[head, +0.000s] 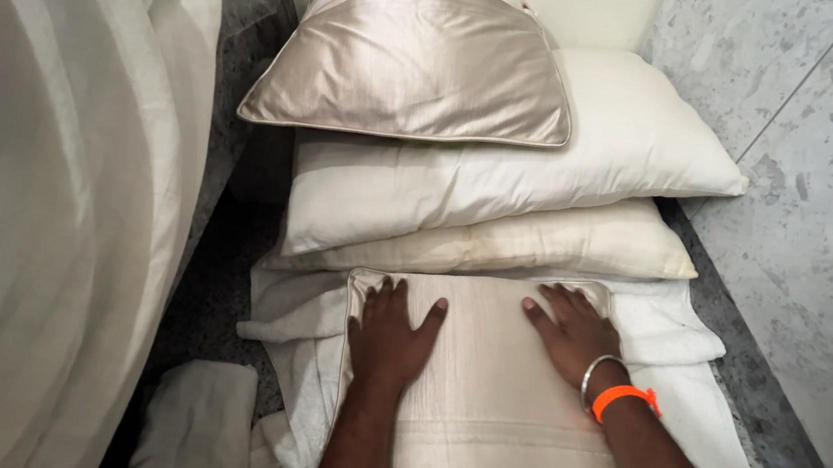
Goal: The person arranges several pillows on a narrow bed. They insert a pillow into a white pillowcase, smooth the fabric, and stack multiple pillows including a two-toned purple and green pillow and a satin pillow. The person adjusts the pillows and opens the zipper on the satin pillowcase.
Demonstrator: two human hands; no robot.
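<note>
Your left hand and right hand lie flat, fingers spread, gripping nothing, on the cream cushion; its long axis runs 12–6 o'clock.

I see a grey speckled stone floor carrying everything. Directly on it lie a spread white sheet, a crumpled white cloth, and, at left, hanging cream curtain fabric.
</note>
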